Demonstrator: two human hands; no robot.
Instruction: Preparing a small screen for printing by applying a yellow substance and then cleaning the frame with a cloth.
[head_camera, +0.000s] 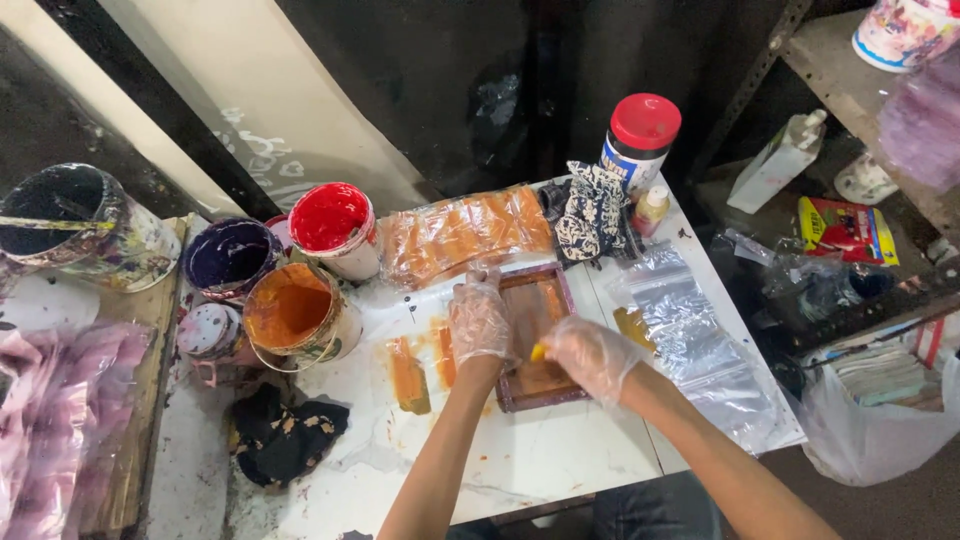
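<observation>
A small wooden screen-printing frame (556, 290) smeared with orange ink lies on the white table (560, 460). My left hand (480, 322), in a clear plastic glove, presses flat on the frame's left edge. My right hand (592, 356), also gloved, grips a small yellow-edged squeegee (539, 352) set on the mesh near the frame's front. A pile of orange-printed plastic bags (465, 235) lies just beyond the frame. An orange-stained wooden stick (408, 376) rests on the table left of my left hand.
Open paint buckets stand at left: orange (292, 312), red (333, 225), dark purple (230, 258), black (75, 220). A red-lidded jar (640, 140) and patterned cloth (592, 215) sit at the back. Clear plastic bags (690, 340) lie right; a dark rag (285, 435) front left.
</observation>
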